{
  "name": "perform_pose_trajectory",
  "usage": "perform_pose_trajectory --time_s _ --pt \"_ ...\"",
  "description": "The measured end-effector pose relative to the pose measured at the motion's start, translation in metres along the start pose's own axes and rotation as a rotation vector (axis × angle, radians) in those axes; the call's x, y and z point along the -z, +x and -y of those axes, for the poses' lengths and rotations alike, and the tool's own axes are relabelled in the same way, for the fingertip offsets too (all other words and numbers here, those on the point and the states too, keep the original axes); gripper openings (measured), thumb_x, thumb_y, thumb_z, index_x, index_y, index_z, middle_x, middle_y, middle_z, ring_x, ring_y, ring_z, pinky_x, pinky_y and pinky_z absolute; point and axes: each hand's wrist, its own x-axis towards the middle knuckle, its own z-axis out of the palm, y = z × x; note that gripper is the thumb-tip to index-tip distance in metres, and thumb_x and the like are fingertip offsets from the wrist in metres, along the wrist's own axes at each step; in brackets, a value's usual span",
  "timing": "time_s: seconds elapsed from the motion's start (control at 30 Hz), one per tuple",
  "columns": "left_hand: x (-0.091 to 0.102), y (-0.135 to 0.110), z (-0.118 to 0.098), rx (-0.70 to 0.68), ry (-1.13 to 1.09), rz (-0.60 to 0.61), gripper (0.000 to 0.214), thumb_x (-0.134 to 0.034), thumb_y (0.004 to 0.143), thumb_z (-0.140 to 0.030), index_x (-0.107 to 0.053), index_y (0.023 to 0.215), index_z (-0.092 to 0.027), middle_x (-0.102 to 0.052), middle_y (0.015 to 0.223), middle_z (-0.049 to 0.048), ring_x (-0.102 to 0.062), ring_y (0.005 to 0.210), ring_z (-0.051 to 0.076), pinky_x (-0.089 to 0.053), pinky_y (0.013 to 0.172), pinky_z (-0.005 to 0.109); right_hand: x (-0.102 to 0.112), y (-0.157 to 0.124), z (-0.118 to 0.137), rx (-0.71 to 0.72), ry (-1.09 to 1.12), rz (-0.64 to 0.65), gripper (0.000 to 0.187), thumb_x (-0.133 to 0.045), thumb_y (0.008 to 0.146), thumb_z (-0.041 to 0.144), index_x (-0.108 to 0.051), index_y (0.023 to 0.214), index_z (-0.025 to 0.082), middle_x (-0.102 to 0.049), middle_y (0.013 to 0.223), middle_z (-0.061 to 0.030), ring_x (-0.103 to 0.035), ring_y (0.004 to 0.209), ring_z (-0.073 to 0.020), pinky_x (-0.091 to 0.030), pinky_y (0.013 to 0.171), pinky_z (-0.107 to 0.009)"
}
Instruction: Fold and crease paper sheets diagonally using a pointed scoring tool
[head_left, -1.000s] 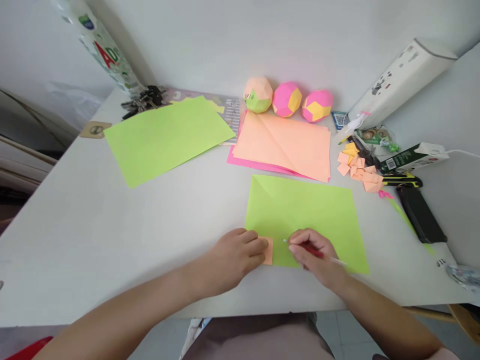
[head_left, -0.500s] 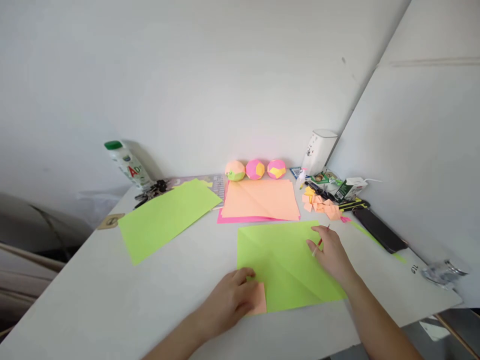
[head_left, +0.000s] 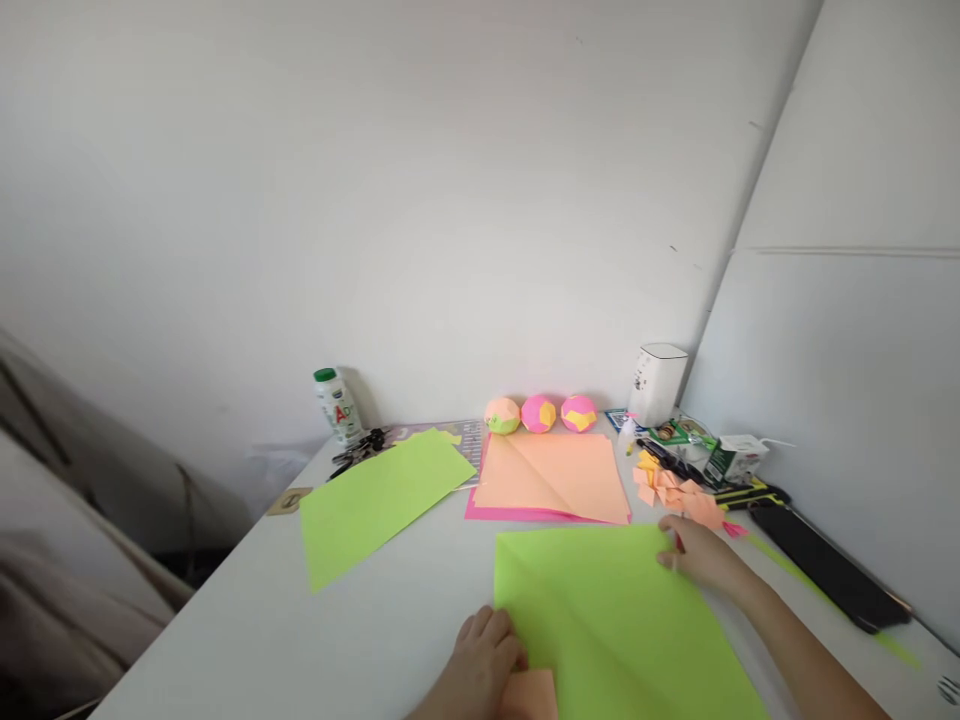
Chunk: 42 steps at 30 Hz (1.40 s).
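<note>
A bright green paper sheet [head_left: 607, 610] lies in front of me, a faint crease running across it. Over its left edge rests my left hand [head_left: 484, 660], fingers bent and together, with a small peach paper square [head_left: 534, 692] under them. Most of the square's left side is hidden by that hand. At the sheet's top right corner is my right hand [head_left: 697, 550], closed around a slim red-and-white pen [head_left: 678, 545]; only a bit of the pen shows between thumb and fingers.
Peach sheets [head_left: 555, 475] lie over pink ones behind the green sheet. Three paper balls [head_left: 538, 413] stand against the wall. Another green sheet [head_left: 382, 500] is at left, near a white bottle [head_left: 339, 410]. Peach scraps [head_left: 675, 490], a cutter [head_left: 754, 495] and a black case [head_left: 825, 565] lie right.
The view has tilted up, so everything sits lower in the picture. My right hand has moved to the green sheet's top right corner. My left hand stays by the peach square.
</note>
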Motion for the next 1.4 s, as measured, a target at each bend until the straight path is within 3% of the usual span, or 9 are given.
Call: perform_pose_trajectory --time_s 0.17,0.3,0.5,0.63,0.87,1.03,1.13,1.27,1.4 --pt "-0.009 0.000 0.011 -0.068 0.015 -0.047 0.043 -0.072 0.067 -0.056 -0.061 0.090 -0.022 -0.054 0.099 0.0056 -0.047 0.094 0.025 -0.037 0.082 0.039 -0.009 -0.004 -0.013 -0.008 0.023 0.009 0.034 -0.061 0.068 0.033 -0.059 0.099 0.018 -0.063 0.074 -0.0041 -0.061 0.068 -0.0235 -0.039 0.054 -0.027" --pt "-0.010 -0.003 0.013 -0.300 0.005 -0.197 0.028 -0.069 0.075 -0.044 -0.059 0.088 -0.022 -0.056 0.107 0.0055 -0.049 0.102 0.025 -0.039 0.087 0.039 -0.014 -0.004 -0.016 0.015 0.040 -0.046 0.033 -0.061 0.066 0.034 -0.060 0.096 0.020 -0.063 0.074 -0.0039 -0.061 0.069 -0.0235 -0.041 0.055 -0.028" --pt "-0.008 -0.001 0.011 -0.501 0.060 -0.327 0.015 -0.069 0.076 -0.030 -0.059 0.073 -0.019 -0.058 0.119 0.0064 -0.048 0.118 0.025 -0.042 0.099 0.036 -0.019 -0.001 -0.014 0.158 0.083 -0.217 0.044 -0.062 0.064 0.036 -0.060 0.106 0.021 -0.064 0.104 -0.0107 -0.056 0.102 -0.0305 -0.045 0.084 -0.038" --pt "-0.004 -0.002 0.007 -0.535 0.127 -0.338 0.018 -0.065 0.081 -0.031 -0.061 0.069 -0.019 -0.057 0.127 0.0051 -0.048 0.122 0.025 -0.041 0.103 0.037 -0.025 0.002 -0.012 0.209 0.103 -0.233 0.041 -0.059 0.067 0.036 -0.060 0.105 0.020 -0.063 0.106 -0.0123 -0.055 0.104 -0.0314 -0.043 0.088 -0.041" --pt "0.001 -0.005 0.005 -0.524 0.055 -0.301 0.012 -0.064 0.079 -0.027 -0.059 0.073 -0.018 -0.059 0.126 0.0070 -0.050 0.122 0.022 -0.041 0.105 0.034 -0.026 0.000 -0.006 0.190 0.213 -0.232 0.036 -0.059 0.064 0.034 -0.060 0.097 0.020 -0.065 0.098 -0.0105 -0.057 0.096 -0.0294 -0.044 0.082 -0.039" --pt "-0.006 -0.003 0.009 -0.513 -0.022 -0.288 0.005 -0.061 0.078 -0.019 -0.058 0.075 -0.019 -0.060 0.124 0.0082 -0.050 0.122 0.023 -0.041 0.104 0.035 -0.021 -0.002 -0.010 0.136 0.322 -0.185 0.020 -0.058 0.063 0.035 -0.051 0.076 0.023 -0.057 0.072 -0.0015 -0.054 0.066 -0.0197 -0.044 0.062 -0.030" --pt "-0.007 -0.002 0.010 -0.477 -0.106 -0.258 0.005 -0.062 0.075 -0.018 -0.057 0.077 -0.020 -0.060 0.123 0.0091 -0.051 0.121 0.025 -0.041 0.103 0.038 -0.019 -0.002 -0.019 0.109 0.449 -0.166 0.026 -0.060 0.064 0.039 -0.041 0.070 0.024 -0.050 0.065 0.0030 -0.047 0.057 -0.0151 -0.041 0.056 -0.027" --pt "0.003 -0.007 0.006 -0.409 -0.211 -0.232 0.005 -0.059 0.076 -0.018 -0.056 0.079 -0.020 -0.060 0.122 0.0091 -0.050 0.122 0.024 -0.041 0.103 0.037 -0.016 -0.002 -0.020 0.136 0.663 -0.079 0.042 -0.065 0.064 0.048 -0.031 0.066 0.024 -0.055 0.076 -0.0001 -0.053 0.065 -0.0161 -0.046 0.062 -0.028" --pt "0.013 -0.015 0.002 -0.286 -0.266 -0.163 0.007 -0.059 0.074 -0.018 -0.052 0.076 -0.020 -0.056 0.127 0.0084 -0.048 0.123 0.023 -0.044 0.101 0.032 -0.013 -0.006 -0.009 0.147 0.788 -0.016 0.051 -0.070 0.060 0.056 -0.031 0.064 0.023 -0.061 0.096 -0.0087 -0.058 0.096 -0.0250 -0.048 0.077 -0.033"
